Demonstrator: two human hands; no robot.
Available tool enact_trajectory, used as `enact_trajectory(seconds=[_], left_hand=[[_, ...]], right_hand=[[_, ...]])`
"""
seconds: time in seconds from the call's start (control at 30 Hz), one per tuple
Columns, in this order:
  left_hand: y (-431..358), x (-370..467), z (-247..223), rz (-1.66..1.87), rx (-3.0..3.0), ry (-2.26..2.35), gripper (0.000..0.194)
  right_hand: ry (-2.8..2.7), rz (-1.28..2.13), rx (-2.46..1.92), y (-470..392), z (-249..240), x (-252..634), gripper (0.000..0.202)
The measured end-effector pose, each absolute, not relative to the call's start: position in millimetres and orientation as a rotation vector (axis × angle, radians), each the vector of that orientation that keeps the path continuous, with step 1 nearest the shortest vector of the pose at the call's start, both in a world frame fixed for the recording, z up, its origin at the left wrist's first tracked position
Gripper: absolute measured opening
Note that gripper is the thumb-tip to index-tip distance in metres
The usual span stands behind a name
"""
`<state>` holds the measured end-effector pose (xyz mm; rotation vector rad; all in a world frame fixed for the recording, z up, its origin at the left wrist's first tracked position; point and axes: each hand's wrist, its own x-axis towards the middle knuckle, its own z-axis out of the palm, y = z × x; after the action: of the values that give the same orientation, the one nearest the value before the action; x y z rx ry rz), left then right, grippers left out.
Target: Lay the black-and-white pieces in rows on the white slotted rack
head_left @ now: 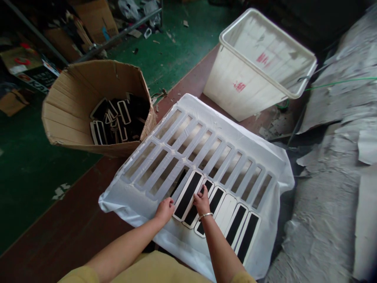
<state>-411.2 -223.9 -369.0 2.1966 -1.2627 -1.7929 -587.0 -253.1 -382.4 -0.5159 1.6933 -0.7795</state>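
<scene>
Half-curled, the left hand (pixel 165 210) is beside the leftmost black-centred panel (pixel 189 193); the right hand (pixel 202 202), fingers bent, is over the neighbouring panel (pixel 192 217). Any grip is unclear. Beyond both hands: slotted white sheet (pixel 250 142), then cardboard box (pixel 66 114) left, pale bin (pixel 229 80) right.

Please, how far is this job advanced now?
Six strips already lie side by side on the near row of the white slotted board. The right hand is at the second from left, the left hand beside the leftmost. The far row and the near row's leftmost slots look uncovered; loose strips lie in the cardboard box.
</scene>
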Motion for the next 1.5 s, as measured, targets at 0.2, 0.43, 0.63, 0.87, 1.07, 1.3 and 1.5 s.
enact_trajectory(seconds=[0.2,0.43,0.63,0.87,1.07,1.3,1.5], left_hand=[[-198,-399,-362,-2.114,2.269,-0.882,0.018],[-192,-407,-374,-2.108,2.325,-0.811,0.026],[-192,-408,-377,-2.057,2.377,-1.068,0.03],[-208,-406,-371,-1.895,2.418,-1.562,0.027],[-218,-403,-362,-1.748,2.462,-1.789,0.029],[-201,-366,-345,-1.616,2.42,-1.754,0.029],[-152,-334,-331,-1.644,2.266,-1.848,0.016]], right_hand=[[1.807,-0.681,-0.473,-250,-386,-577,0.038],[1.904,-0.25,-0.806,-266,-381,-591,0.016],[1.908,0.135,-1.108,-289,-375,-599,0.012],[1.944,0.282,-1.522,-304,-353,-583,0.035],[1.751,0.494,-1.981,-291,-367,-569,0.076],[1.728,0.302,-1.943,-293,-367,-584,0.065],[1.83,0.205,-1.865,-270,-342,-618,0.046]])
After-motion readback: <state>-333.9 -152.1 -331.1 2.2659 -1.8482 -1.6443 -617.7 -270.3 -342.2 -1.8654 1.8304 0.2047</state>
